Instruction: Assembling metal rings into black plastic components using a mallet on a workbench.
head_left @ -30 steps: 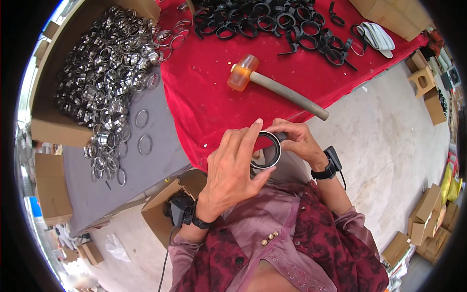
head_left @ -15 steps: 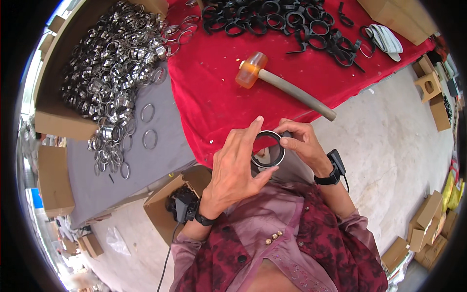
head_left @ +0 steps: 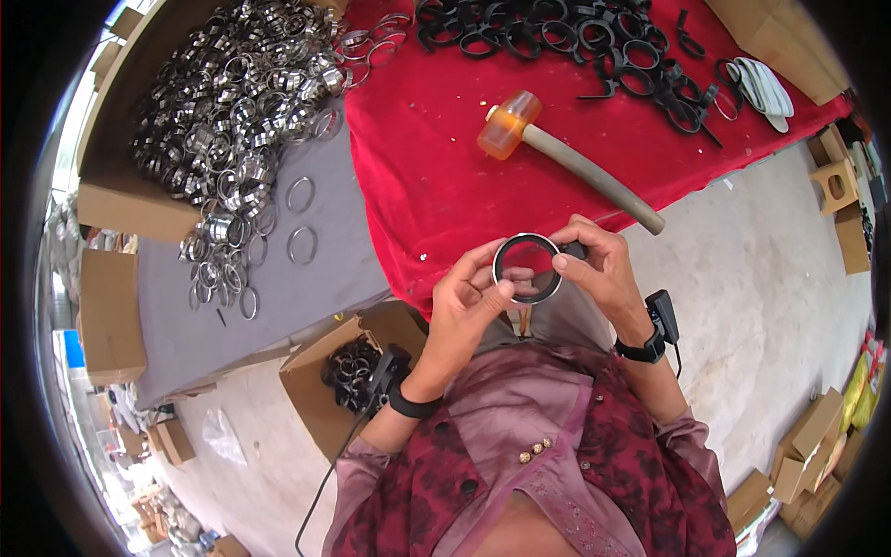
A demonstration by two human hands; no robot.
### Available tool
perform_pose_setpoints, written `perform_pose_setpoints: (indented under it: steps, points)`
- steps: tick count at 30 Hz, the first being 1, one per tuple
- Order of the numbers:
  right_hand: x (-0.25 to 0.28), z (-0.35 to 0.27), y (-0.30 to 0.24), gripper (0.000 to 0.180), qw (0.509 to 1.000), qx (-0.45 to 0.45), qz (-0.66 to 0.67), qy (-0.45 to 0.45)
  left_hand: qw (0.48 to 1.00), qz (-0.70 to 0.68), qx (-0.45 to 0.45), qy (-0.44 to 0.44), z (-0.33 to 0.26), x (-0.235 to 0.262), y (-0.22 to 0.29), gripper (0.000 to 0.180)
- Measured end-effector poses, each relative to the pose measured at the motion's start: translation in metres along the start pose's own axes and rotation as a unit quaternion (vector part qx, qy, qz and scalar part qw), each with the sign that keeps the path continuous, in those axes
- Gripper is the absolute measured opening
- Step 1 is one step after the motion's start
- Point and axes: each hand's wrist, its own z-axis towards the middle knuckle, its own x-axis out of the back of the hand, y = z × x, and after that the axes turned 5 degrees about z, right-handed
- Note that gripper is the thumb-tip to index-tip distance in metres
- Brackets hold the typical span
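Note:
Between my hands, above my lap, is a black plastic ring (head_left: 502,254) with a bright metal band round its rim. My left hand (head_left: 471,293) grips its left and lower edge, thumb in front and fingers behind. On the other side, my right hand (head_left: 597,264) pinches the ring's right edge; a dark stub, perhaps its handle, shows under those fingers. Beyond my hands a mallet (head_left: 580,167) with an orange see-through head and a wooden handle lies on the red cloth (head_left: 408,158).
A large carton (head_left: 139,212) spills shiny metal rings (head_left: 246,121) over the grey cloth (head_left: 325,278) at the left. Black plastic rings (head_left: 557,37) are heaped at the back, near a white glove (head_left: 763,91). An open carton (head_left: 311,376) of black parts stands below the table.
My left hand, spread flat against the ring before, has now closed its thumb and fingers on the edge. The ring faces up more openly. The whole view has shifted slightly.

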Motion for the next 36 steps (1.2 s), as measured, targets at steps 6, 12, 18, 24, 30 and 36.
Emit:
perform_pose_setpoints:
  steps: [6,12,18,24,30,36]
  points:
    - [-0.003,-0.001,0.004,0.027,1.0,0.002,-0.005,0.008,0.997,-0.031,0.056,0.033,0.0,0.004,-0.003,0.046]
    - [-0.008,-0.002,0.009,0.025,1.0,0.003,-0.005,0.011,0.996,-0.025,0.06,0.066,0.002,0.01,-0.006,0.035]
    - [-0.008,-0.004,0.013,0.022,0.999,0.009,-0.039,0.013,0.993,-0.038,0.095,0.062,0.004,0.016,-0.009,0.036]
    - [-0.02,-0.004,0.014,0.017,0.996,0.01,0.067,0.054,0.998,-0.027,0.033,0.048,0.005,0.011,-0.011,0.048]
    - [-0.035,-0.014,0.021,0.019,0.993,0.006,0.055,0.105,0.998,-0.028,0.015,0.055,0.006,0.017,-0.018,0.051]
    - [-0.05,-0.029,0.03,0.032,0.996,-0.016,-0.059,0.068,0.995,-0.036,0.08,0.041,-0.001,0.047,-0.007,0.053]
